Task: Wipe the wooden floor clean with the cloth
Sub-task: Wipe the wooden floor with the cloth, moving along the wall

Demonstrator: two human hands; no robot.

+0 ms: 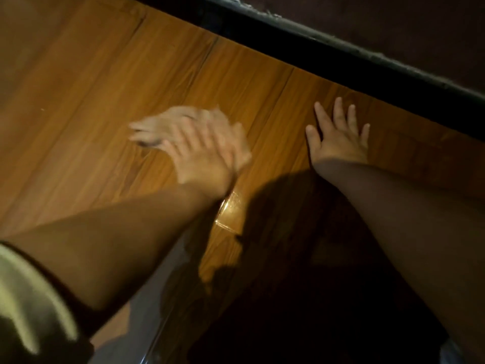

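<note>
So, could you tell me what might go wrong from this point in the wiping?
1. The left hand is blurred on the pale cloth; if it is moving fast, the cloth may bunch or slip out.
2. The glossy patch by the left wrist may be wet, so a braced limb could slide there.
3. The right hand lies flat, fingers spread, on the wooden floor beside the cloth, and a sweep that way could hit it.

2 hands: L hand, R hand; 1 cloth, blurry; 1 floor; 1 dark ledge; 1 sleeve
</note>
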